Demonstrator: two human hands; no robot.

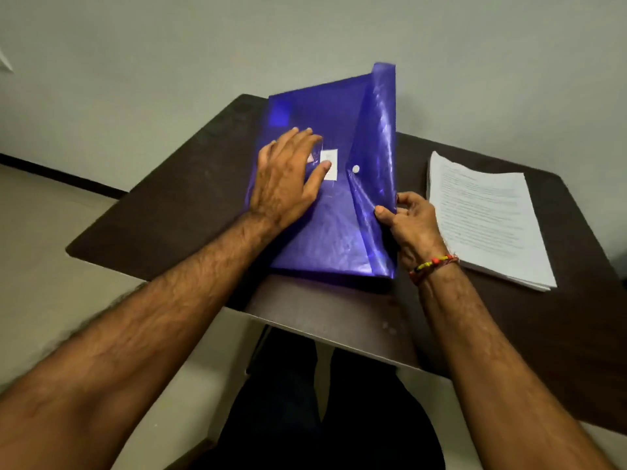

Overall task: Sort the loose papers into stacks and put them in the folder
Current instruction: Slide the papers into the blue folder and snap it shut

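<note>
A translucent blue plastic folder lies on the dark table in the middle of the view. My left hand rests flat on its front with fingers spread, beside a white label. My right hand pinches the edge of the folder's flap, which stands raised along the right side; a white snap button shows on it. A stack of printed white papers lies on the table to the right of the folder, apart from both hands.
The table's front edge runs just above my lap, and the tabletop extends to the right edge of the view. A pale wall stands behind the table. Light floor shows at the left.
</note>
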